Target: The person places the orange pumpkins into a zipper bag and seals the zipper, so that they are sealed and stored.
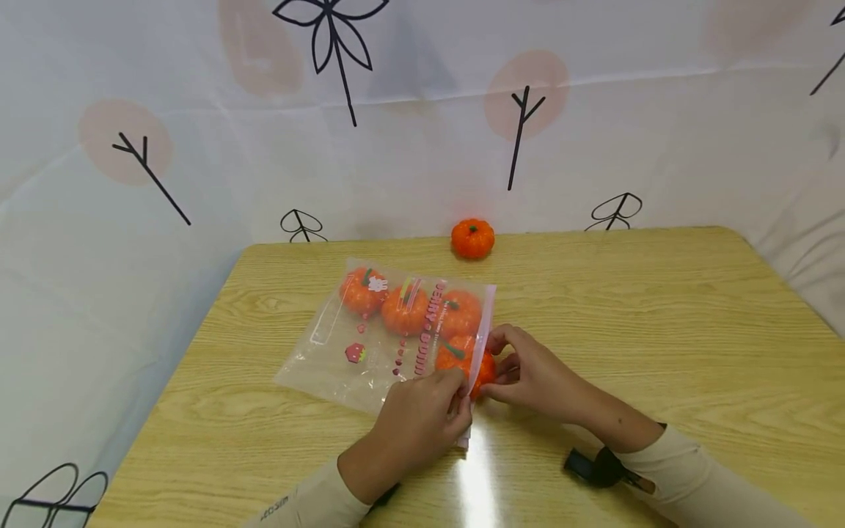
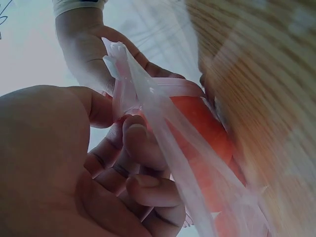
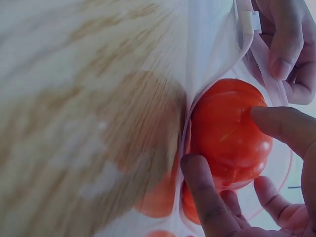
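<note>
A clear zip bag [image 1: 343, 374] with pink print lies on the table, several small orange toy pumpkins inside it. Its pink-edged mouth faces right. My left hand [image 1: 422, 411] pinches the near end of that mouth between thumb and fingers, beside the white slider [image 3: 251, 22]. At the opening, my right hand [image 1: 538, 378] holds a toy pumpkin [image 3: 229, 138] that is partly within the bag. The thumb presses on this pumpkin, and a fingertip touches the bag's rim. One more toy pumpkin [image 1: 472, 238] sits outside the bag at the table's back edge.
The wood-grain table [image 1: 660, 315] extends to both sides of the bag. Behind it hangs a pale cloth [image 1: 422, 161] with plant drawings. A black strap device [image 1: 597, 467] is on the right wrist.
</note>
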A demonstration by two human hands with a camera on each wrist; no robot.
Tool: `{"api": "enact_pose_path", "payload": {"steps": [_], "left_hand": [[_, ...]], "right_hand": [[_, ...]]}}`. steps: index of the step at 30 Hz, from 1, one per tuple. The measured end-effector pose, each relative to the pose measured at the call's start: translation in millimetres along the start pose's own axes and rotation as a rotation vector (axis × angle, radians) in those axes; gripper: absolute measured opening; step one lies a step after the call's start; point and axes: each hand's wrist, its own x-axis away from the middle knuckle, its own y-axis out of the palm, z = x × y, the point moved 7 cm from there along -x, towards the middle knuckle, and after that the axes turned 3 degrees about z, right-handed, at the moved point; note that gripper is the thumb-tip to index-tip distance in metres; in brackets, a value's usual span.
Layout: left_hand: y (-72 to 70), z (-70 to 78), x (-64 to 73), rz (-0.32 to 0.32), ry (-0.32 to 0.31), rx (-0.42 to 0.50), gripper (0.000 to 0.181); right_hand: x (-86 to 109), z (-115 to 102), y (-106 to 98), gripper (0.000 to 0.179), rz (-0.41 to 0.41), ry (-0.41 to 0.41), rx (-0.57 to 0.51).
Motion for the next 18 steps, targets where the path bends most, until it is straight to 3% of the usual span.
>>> {"api": "enact_pose_path", "payload": {"steps": [9, 18], "left_hand": [[0.6, -0.4, 0.6, -0.003, -0.003, 0.010, 0.014], [-1.1, 1.3, 1.1, 0.050, 0.025, -0.018, 0.014]], "right_hand": [[-0.9, 1.0, -2.5, 0.031, -0.012, -0.010, 0.009], [-1.5, 1.4, -0.8, 0.016, -0.039, -0.028, 0.016]]}}
